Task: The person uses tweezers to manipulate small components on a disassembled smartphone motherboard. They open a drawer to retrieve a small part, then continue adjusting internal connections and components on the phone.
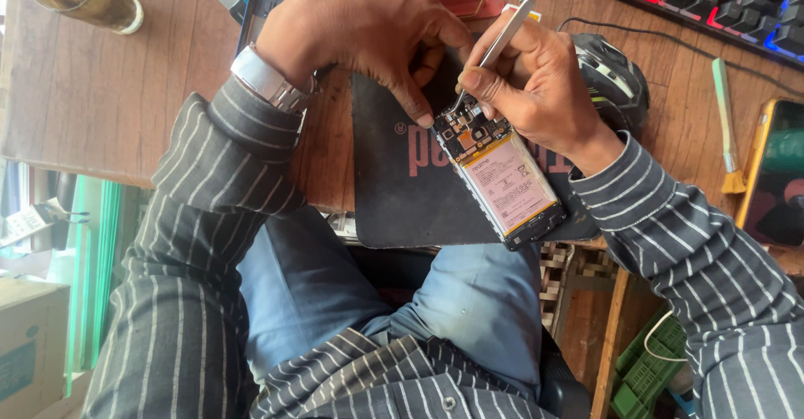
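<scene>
I see a wooden counter (126,109) carrying a dark work mat (389,193) that overhangs its near edge. Opened phone (500,176), back cover off and battery showing, lies on the mat at a slant. Left hand (360,34) arches over the phone's top end, one fingertip pressed on its corner, fingers curled but holding nothing. Right hand (536,84) has fingers pinched closed around metal tweezers (494,46), tips down in the phone's upper circuitry. Computer mouse (615,76) sits just behind the right hand.
</scene>
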